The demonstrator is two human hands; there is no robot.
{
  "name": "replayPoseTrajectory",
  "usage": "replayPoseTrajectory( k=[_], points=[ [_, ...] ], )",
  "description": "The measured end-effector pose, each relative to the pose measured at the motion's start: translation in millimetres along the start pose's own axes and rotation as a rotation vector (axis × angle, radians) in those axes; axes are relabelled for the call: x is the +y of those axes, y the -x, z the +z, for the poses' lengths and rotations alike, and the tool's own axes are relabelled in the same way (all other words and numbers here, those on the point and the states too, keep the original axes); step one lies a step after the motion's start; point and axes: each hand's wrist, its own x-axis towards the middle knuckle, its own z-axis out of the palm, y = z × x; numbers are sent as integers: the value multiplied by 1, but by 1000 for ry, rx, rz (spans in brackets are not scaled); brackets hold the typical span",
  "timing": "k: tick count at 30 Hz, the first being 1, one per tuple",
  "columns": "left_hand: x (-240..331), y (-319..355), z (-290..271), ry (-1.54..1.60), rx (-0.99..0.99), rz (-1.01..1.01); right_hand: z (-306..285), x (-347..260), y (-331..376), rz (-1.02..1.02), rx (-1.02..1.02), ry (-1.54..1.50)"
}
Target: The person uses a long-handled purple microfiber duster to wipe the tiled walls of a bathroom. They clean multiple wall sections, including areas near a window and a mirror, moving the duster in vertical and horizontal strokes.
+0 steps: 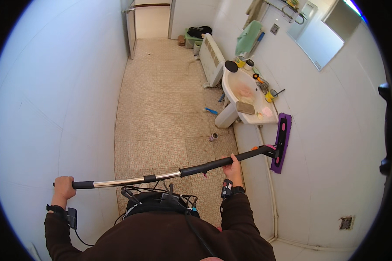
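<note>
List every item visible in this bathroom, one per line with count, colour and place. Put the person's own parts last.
flat mop: 1, purple head with black and silver pole, head pressed flat on the right wall below the washbasin
washbasin: 1, white, on the right wall, cluttered with small items
towel: 1, green, hanging above the washbasin
mirror: 1, on the right wall, upper right
heater: 1, white, on the floor beyond the washbasin
tiled floor: 1, beige patterned, centre
left hand: 1, gripping the pole's end
right hand: 1, gripping the black foam section

Narrow white-walled bathroom, patterned tile floor, washbasin, mirror, sunlit doorway.
</note>
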Motion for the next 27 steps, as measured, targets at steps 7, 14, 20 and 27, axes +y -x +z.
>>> replayPoseTrajectory(
  k=[7, 14, 20, 27],
  points=[
    [1, 1, 22, 34, -3, -57, 5, -10, 6, 83, -10, 30],
    [-1, -12, 80, 149, -1, -62, 32, -35, 32, -53, -138, 134],
    [3, -33, 145, 375, -64, -65, 106, -66, 98, -396, -241, 290],
    [34, -49, 218, 662, -49, 14, 207, -82, 188, -814, -376, 542]
  ],
)
